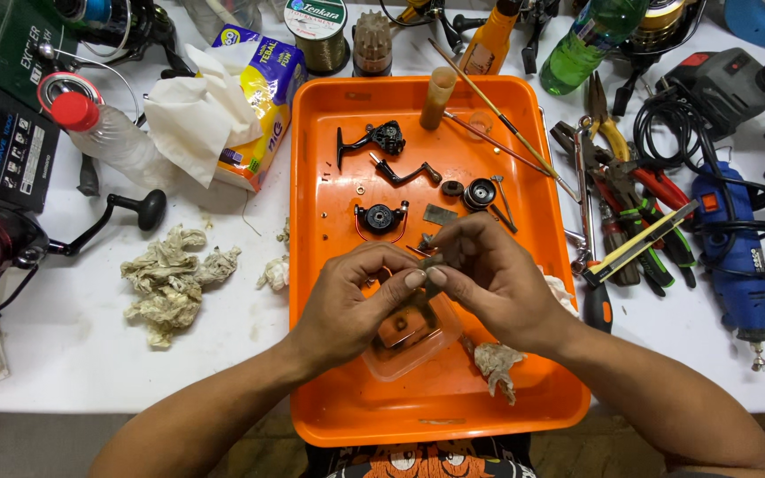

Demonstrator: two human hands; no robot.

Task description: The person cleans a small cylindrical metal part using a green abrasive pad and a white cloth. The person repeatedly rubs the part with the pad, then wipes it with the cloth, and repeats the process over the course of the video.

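Note:
My left hand [353,296] and my right hand [495,274] meet over the middle of an orange tray [347,416]. Both pinch one small dark metal part [429,264] between thumb and fingertips; its shape is mostly hidden. Under the hands sits a clear plastic tub [413,341] with an orange-brown piece inside. Farther back in the tray lie black reel parts: a handle arm [374,139], a crank [405,173], a round housing [380,217] and a small spool-like piece [479,193].
A dirty rag [498,365] lies in the tray near my right wrist. Crumpled tissues [174,279], a tissue pack [241,106] and a fishing reel [2,239] are left of the tray. Pliers, a cutter [639,243] and a blue rotary tool [737,257] crowd the right.

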